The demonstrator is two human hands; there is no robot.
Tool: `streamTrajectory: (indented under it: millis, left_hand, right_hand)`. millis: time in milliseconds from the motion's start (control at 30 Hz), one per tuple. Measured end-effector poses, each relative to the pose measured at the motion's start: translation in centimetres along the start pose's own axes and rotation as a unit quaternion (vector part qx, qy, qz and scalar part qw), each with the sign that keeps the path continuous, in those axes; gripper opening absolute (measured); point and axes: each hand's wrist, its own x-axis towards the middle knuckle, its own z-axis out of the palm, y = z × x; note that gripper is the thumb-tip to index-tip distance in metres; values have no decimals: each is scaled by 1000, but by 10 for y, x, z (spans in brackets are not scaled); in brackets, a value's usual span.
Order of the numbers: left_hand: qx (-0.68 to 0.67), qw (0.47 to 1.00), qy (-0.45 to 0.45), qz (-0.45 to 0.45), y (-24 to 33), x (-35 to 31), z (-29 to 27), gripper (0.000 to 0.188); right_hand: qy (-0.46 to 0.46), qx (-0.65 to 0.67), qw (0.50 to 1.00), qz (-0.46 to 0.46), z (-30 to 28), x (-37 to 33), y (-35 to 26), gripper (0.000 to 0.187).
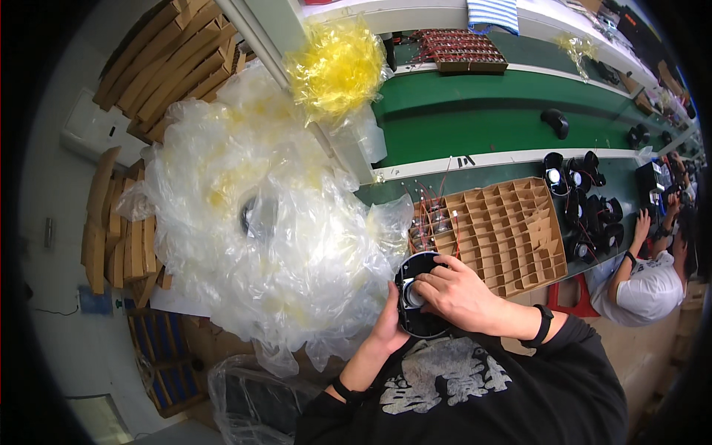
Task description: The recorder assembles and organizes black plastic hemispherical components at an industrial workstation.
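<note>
Black housing [420,320], held with open side facing up toward the camera, just off the near-left corner of the cardboard divider tray [508,237], on the person's side of it.

Step in hand, judging by pose: working the round pale part [413,294] inside the housing's cavity. To do it well: brace the shell firmly from outside without squeezing the rim out of shape. Push square, not from one edge; share the load across several fingertips. Go easy on the middle of the round face, probably the delicate bit. Check for anything trapped beneath before adding force; cannot see under it from here. If binding, turn gently rather than force. Best done clear of the tray, so as not to snag the wired parts [421,236] in its left-end cells.

Housing vs hands: between both, touching both. Left hand [387,322] wrapped round the outer left wall, thumb side along the rim, other fingers hidden behind the shell. Right hand [456,297] over the cavity from the side nearer the tray, fingers bent inward onto the round part, one reaching the upper rim. Pinching or just pressing: cannot tell, fingertips too bunched.

Around: more black housings [582,208] right of the tray on the green worktop [489,172]; heap of clear plastic bags [274,252] left of the tray, close to the left hand.
</note>
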Motion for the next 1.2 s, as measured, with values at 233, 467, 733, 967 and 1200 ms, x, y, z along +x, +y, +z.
streamTrajectory:
  millis: [233, 467, 733, 967, 1200]
  left_hand:
    - [4, 1000, -23, 6, 0, 0, -3, 63]
    - [-9, 1000, -23, 6, 1, 0, 6, 61]
    - [-10, 999, -36, -15, -4, 8, 4, 59]
    - [97, 987, 25, -123, -23, 35, 9, 63]
    - [185, 972, -18, -143, -50, 72, 24, 63]
  right_hand:
    - [10, -9, 1000, 1, 3, -1, -1, 41]
    - [11, -5, 1000, 8, 2, -3, -1, 37]
    - [139, -42, 989, -7, -46, -7, 5, 37]
    - [7, -152, 988, -37, -29, -22, 32, 23]
    - [-93, -43, 992, 79, -13, -79, 88, 17]
